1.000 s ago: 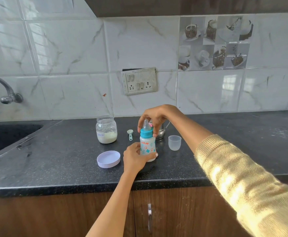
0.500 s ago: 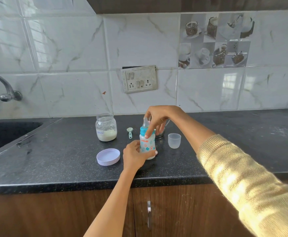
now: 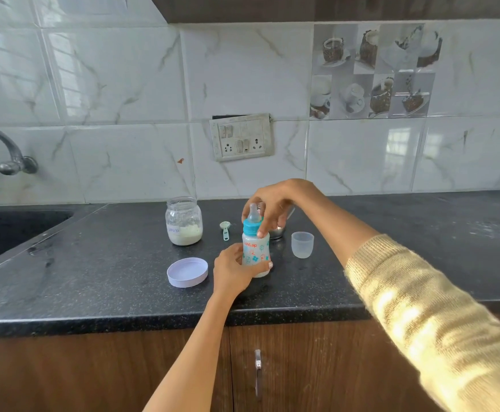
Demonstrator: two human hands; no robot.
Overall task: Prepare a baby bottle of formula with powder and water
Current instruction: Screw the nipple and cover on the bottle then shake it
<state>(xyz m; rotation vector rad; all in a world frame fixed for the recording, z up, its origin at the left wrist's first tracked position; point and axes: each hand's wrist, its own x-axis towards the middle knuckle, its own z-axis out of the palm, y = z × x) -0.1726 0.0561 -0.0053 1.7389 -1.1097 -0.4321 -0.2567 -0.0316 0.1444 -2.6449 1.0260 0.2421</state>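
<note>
A small baby bottle (image 3: 254, 251) with a printed pattern stands upright on the black counter (image 3: 94, 286). My left hand (image 3: 234, 270) grips its lower body. From above, my right hand (image 3: 271, 208) holds the blue collar (image 3: 251, 228) under the clear teat, fingers curled round it. An open glass jar (image 3: 184, 221) with white powder sits to the left, its lilac lid (image 3: 187, 272) lying upturned in front. A small green scoop (image 3: 225, 229) lies between jar and bottle.
A clear bottle cap (image 3: 302, 244) stands right of the bottle. A steel vessel (image 3: 278, 231) sits behind the bottle, mostly hidden by my right hand. A sink (image 3: 11, 230) and tap (image 3: 8, 156) are at the left. A socket plate (image 3: 242, 136) is on the tiled wall.
My right hand's fingers have shifted round the blue collar between frames. The bottle stays in place in my left hand's grip.
</note>
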